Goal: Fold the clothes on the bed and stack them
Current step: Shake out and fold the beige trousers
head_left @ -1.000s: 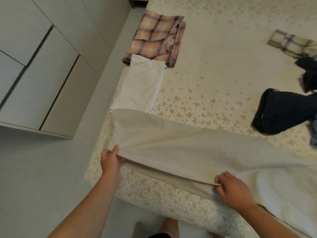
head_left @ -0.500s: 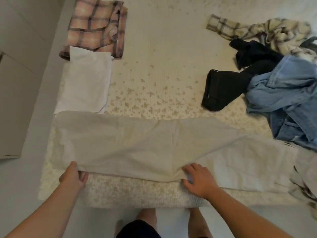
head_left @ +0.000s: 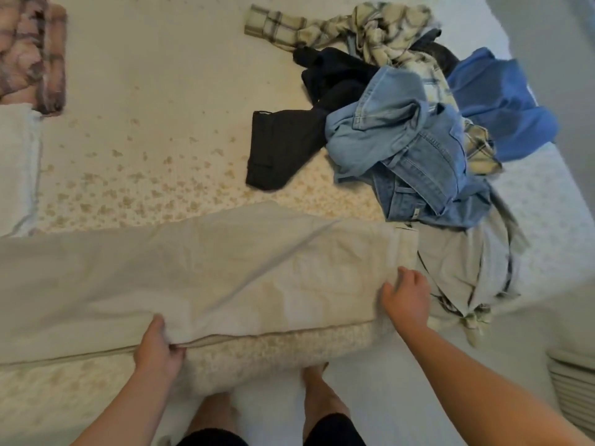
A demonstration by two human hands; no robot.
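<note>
Crosswise along the bed (head_left: pixel 180 91) edge lie the trousers (head_left: pixel 193 268), left hand (head_left: pixel 157 347) pinching their near hem, right hand (head_left: pixel 407 299) curled on the waist end.

Matt beige woven trousers (head_left: pixel 193 278), faded blue denim jeans (head_left: pixel 405 149), and a speckled, textured cloth bedspread (head_left: pixel 154 130).

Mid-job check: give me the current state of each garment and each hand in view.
beige trousers: laid flat along the bed's near edge
left hand: pinches the trousers' near edge
right hand: fingers curled on the trousers' right end
pink plaid garment: folded
white garment: folded flat
black garment: unfolded
jeans: crumpled in the pile
blue garment: crumpled
</note>
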